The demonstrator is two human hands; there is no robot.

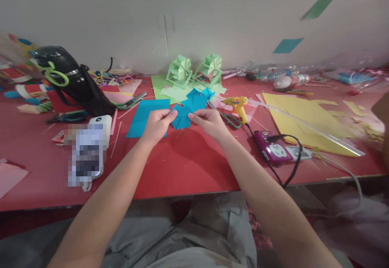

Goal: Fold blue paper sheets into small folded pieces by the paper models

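A small folded piece of blue paper (181, 121) is held just above the red table between both hands. My left hand (157, 125) pinches its left edge between thumb and fingers. On the opposite edge, my right hand (209, 123) grips it with the thumb on top. Behind it lie more folded blue paper pieces (199, 99), partly overlapped by the held one. A flat blue sheet (146, 116) rests beside my left hand. Grey-handled scissors (231, 120) lie to the right of my right hand, partly under a yellow glue gun (238, 108).
Two light green paper models (180, 71) stand at the back on green paper. A black bottle (73, 79) and a phone (88, 154) are at left. A purple power strip (272, 148) with cables and yellow sheets (304, 118) lie at right.
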